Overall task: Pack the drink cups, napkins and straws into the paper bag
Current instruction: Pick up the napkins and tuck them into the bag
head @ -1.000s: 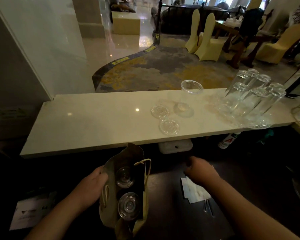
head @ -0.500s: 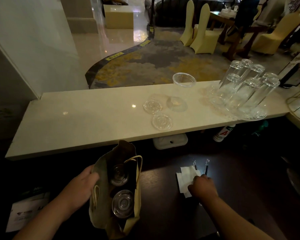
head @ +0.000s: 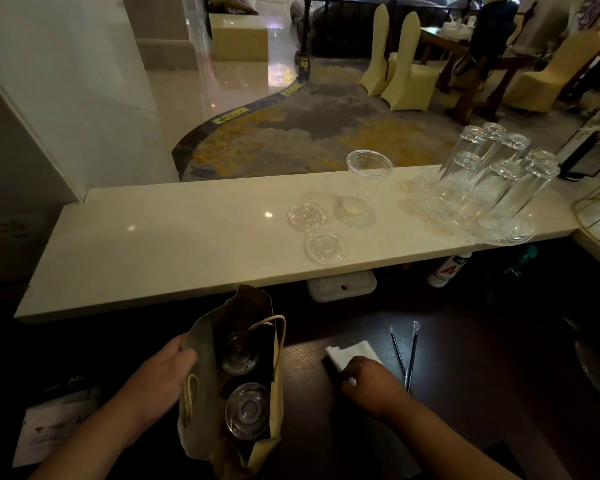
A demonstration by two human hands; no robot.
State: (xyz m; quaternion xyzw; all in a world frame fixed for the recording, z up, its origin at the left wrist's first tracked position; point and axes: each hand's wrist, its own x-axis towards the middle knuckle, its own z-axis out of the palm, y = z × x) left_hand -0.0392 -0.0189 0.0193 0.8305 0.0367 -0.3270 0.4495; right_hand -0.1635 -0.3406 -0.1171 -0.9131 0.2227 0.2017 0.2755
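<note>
A brown paper bag (head: 201, 407) stands open on the dark lower counter, with two lidded clear cups (head: 246, 408) inside it. My left hand (head: 161, 375) grips the bag's left wall near its rim. To the right lies a stack of white napkins (head: 352, 351). My right hand (head: 369, 379) rests on their near edge, fingers curled over them. Two wrapped straws (head: 404, 355) lie just right of the napkins, untouched.
On the pale upper counter (head: 153, 244) stand an open clear plastic cup (head: 364, 181), two loose lids (head: 317, 233) and several upturned glasses (head: 492, 181). A white card (head: 52, 424) lies at the lower left. A white box (head: 342, 289) and a bottle (head: 445, 270) sit under the ledge.
My right hand has drawn back from the far side of the napkins onto their near edge. My left hand has kept its hold on the bag.
</note>
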